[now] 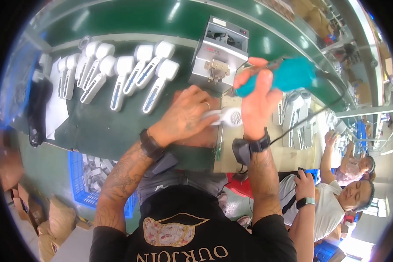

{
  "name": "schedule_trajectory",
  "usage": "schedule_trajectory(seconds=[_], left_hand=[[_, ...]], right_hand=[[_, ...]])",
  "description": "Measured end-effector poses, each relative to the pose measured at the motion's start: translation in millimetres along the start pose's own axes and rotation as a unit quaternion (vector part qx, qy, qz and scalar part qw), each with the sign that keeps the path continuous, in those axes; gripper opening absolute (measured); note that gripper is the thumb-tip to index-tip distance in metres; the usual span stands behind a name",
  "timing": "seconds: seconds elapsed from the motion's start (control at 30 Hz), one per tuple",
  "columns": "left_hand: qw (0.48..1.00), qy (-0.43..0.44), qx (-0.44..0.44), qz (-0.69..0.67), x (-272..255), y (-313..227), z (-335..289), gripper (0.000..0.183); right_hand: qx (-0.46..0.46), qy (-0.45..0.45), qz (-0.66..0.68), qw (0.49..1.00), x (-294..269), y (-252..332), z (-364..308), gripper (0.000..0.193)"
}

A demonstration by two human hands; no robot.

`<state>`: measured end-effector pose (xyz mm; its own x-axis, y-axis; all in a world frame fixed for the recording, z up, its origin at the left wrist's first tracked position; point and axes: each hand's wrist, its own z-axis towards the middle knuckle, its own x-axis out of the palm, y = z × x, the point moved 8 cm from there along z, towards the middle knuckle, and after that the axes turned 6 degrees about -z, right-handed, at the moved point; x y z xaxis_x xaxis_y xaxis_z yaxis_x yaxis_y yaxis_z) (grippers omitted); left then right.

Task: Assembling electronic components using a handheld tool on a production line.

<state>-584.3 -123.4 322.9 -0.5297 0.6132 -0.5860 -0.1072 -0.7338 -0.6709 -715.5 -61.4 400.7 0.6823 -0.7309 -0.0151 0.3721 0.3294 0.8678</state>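
My left hand (190, 112) is closed around a white handheld device (232, 117) with a round grilled head, held low over the reddish-brown mat (201, 139). The grilled head points right, while the fingers cover most of its handle. My right hand (261, 89) grips a teal corded electric screwdriver (292, 74), raised to the right of the device and blurred by motion. The screwdriver's tip cannot be made out. Just beyond both hands stands a grey metal screw feeder (220, 54) with an open top.
Several white round-headed devices (160, 86) lie on the green bench to the left; more (294, 118) lie at the right. A black cable (312, 115) hangs from the screwdriver. Below the bench is a blue crate (78, 183) of white parts. A co-worker (323, 201) sits at the right.
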Motion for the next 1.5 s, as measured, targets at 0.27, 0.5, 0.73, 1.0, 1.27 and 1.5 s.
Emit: schedule_trajectory(seconds=[0.27, 0.5, 0.73, 1.0, 1.27, 1.5], left_hand=[[1.0, -0.002, 0.012, 0.003, 4.5, -2.4, -11.2, 0.04], [1.0, -0.003, 0.016, -0.002, 3.8, -5.0, -7.0, 0.039], [1.0, -0.018, 0.002, 0.013, 5.7, 2.4, -10.3, 0.041], [1.0, -0.015, -0.002, 0.007, 6.5, 3.0, -11.8, 0.04], [1.0, 0.004, -0.001, 0.028, 5.9, -0.9, -9.7, 0.042], [0.997, 0.019, 0.005, 0.068, 8.3, -3.8, -8.0, 0.042]], right_hand=[[-0.047, 0.009, -0.017, 0.999, 32.4, -34.8, 37.8, 0.029], [0.008, 0.033, 0.008, 0.999, 35.9, -45.0, 32.8, 0.027], [0.058, 0.023, -0.035, 0.997, 6.6, -11.5, -9.5, 0.036], [0.048, 0.04, -0.003, 0.998, -3.0, -15.4, -29.2, 0.045], [0.06, 0.061, 0.006, 0.996, -2.7, -26.0, -33.6, 0.041], [0.047, 0.073, 0.016, 0.996, 1.2, -32.2, -34.3, 0.033]])
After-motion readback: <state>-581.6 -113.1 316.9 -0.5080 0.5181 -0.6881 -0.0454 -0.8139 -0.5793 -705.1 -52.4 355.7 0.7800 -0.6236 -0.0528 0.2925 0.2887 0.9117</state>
